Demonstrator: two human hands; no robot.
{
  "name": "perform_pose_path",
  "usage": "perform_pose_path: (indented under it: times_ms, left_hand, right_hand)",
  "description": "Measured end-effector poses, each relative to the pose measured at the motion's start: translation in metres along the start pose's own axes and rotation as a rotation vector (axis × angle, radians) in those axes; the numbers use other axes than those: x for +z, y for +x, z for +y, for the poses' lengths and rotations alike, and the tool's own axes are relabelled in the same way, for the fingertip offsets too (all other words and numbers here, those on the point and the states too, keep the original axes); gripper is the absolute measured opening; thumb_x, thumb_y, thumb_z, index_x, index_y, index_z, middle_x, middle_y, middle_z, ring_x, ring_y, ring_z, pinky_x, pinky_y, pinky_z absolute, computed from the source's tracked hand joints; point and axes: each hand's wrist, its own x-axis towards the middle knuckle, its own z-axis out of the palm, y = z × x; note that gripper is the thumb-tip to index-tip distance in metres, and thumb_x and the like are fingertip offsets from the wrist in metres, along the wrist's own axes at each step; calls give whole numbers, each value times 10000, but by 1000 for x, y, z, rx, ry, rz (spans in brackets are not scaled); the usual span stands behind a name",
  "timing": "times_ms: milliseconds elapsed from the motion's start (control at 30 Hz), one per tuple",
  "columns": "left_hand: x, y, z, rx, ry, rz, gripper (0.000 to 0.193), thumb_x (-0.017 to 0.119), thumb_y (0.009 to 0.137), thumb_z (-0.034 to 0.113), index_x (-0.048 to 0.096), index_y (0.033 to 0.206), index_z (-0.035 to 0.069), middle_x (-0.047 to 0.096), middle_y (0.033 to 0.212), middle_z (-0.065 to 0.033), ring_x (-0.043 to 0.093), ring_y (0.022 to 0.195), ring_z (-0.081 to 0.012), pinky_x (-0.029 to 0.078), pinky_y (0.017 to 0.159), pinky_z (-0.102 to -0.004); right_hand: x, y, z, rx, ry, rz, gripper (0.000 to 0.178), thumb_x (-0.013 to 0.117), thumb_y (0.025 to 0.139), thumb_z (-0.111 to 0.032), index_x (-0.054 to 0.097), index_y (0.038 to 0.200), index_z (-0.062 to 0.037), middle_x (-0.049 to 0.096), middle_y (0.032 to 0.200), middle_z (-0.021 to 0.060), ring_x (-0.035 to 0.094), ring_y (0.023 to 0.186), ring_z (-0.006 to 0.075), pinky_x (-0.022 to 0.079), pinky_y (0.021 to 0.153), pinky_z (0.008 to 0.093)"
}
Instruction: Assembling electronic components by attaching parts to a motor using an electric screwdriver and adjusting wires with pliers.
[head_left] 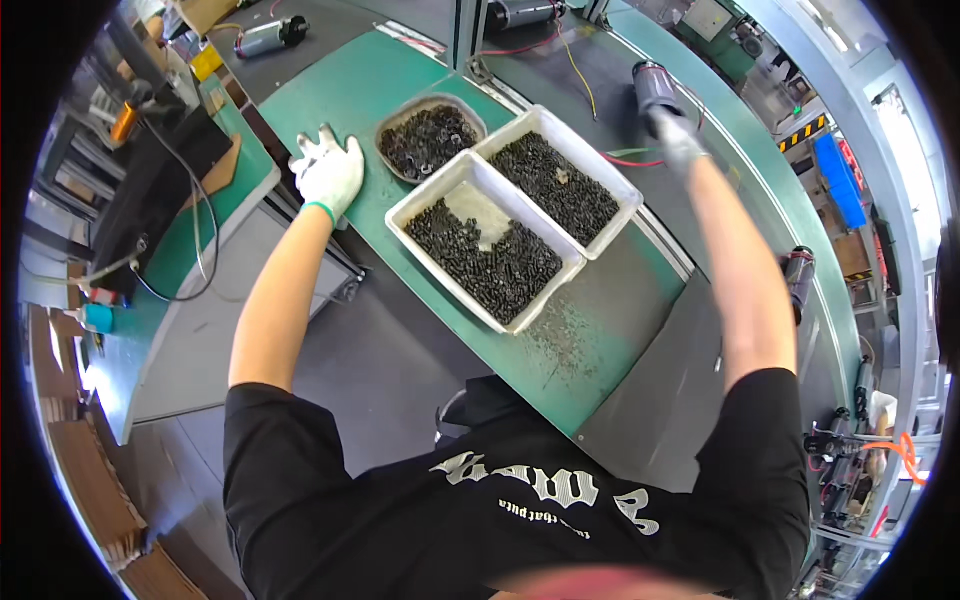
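My left hand (pixel 328 172), in a white glove with a green cuff, rests on the green tabletop (pixel 345 85) with its fingers spread and nothing in them. My right hand (pixel 682 145), also gloved and blurred by motion, grips the near end of a dark grey cylindrical motor (pixel 655 85) over the conveyor. Between my hands stand two white bins, a near bin (pixel 455 180) and a far bin (pixel 545 118), both holding small black cylindrical parts. The near bin's bottom shows in part. A smaller tub (pixel 480 122) of black ring-like pieces sits beside them.
Dark crumbs (pixel 565 345) lie on the table by the near bin. A metal post (pixel 466 40) rises behind the tub. Red and yellow wires (pixel 580 75) trail over the conveyor. More motors lie about, one (pixel 272 38) at far left, another (pixel 800 275) at right.
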Motion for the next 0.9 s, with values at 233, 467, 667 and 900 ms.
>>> perform_pose_path:
  times_ms: [233,467,667,900]
  left_hand:
    - [11,14,-3,93,53,50,469,352,978,320,432,1333,25,383,1415,-233,333,1294,-514,362,959,-627]
    - [-31,14,10,36,-191,-39,619,419,896,489,457,1324,44,416,1309,-353,452,1201,-485,359,1022,-527]
    - [-182,-93,66,488,-648,59,348,502,929,271,618,1069,-25,649,1039,-208,627,918,-346,481,848,-415]
    - [-168,-357,272,1335,-754,-159,648,564,846,400,445,1327,-18,467,1328,-240,406,1293,-365,294,1073,-484]
  right_hand:
    - [-172,-129,-73,-106,-502,-208,395,524,875,-364,484,647,-45,416,547,-6,385,468,116,298,451,320]
    - [-213,-294,-37,-36,-754,-152,340,580,835,-298,661,794,30,607,682,207,629,664,281,474,660,365]
    - [-178,-377,3,10,-685,111,298,617,846,-274,670,840,20,614,709,224,627,647,347,474,620,362]
    - [-173,-389,-6,-52,-510,114,285,617,884,-221,630,847,62,562,638,183,488,537,205,441,596,329]
